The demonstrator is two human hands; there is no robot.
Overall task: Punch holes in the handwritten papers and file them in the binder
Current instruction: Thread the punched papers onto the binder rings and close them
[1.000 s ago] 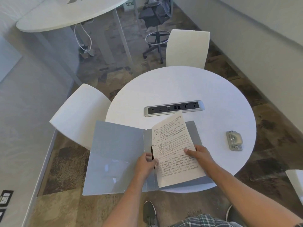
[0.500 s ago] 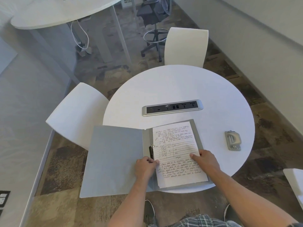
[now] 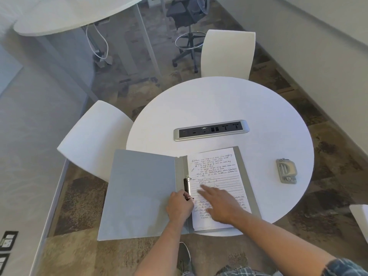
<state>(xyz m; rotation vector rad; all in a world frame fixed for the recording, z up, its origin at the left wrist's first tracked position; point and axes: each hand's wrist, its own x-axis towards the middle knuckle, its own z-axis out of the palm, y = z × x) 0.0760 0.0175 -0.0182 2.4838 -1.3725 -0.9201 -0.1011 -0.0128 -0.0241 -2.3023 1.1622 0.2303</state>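
Observation:
A grey binder [image 3: 139,192] lies open at the near edge of the round white table [image 3: 219,100], its left cover hanging off the edge. The handwritten papers [image 3: 216,168] lie flat on its right half, against the black ring clasp [image 3: 186,185]. My left hand [image 3: 179,206] rests at the spine with its fingers curled at the lower end of the clasp. My right hand [image 3: 219,204] lies across the lower part of the papers, fingers spread and pointing toward the clasp. A grey hole punch [image 3: 286,170] sits on the table to the right.
A silver power-socket strip [image 3: 211,130] is set in the table behind the binder. White chairs stand at the far side [image 3: 227,54] and the left [image 3: 93,140]. Another white table [image 3: 65,14] and a black office chair [image 3: 187,16] stand farther back.
The top sheet, lifted at its far end a second ago, now lies flat in the binder. My right hand has slid from the sheet's right edge toward the clasp.

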